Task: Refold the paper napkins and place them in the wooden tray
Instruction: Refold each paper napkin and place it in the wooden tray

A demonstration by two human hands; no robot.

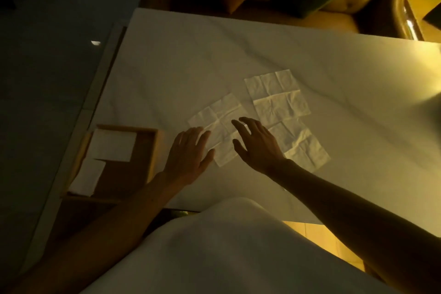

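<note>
On the pale bench (167, 74), three napkins lie unfolded and creased: the nearest napkin (220, 124) sits at centre, a second napkin (278, 95) at its two o'clock, and a third napkin (298, 143) at its four o'clock. The wooden tray (133, 169) rests at eight o'clock on the bench's corner, already carrying two folded napkins (112, 144) along its far and left sides. The left hand (188, 157) lies flat with fingers spread, resting on the nearest napkin's near-left edge; the right hand (257, 143) hovers open and loosely curled above it, though in this dim light I cannot tell whether it touches. The tissue looks feather-light, limp and easily torn, so it likely wants a gentle pinch at a corner, folding along the old creases.
</note>
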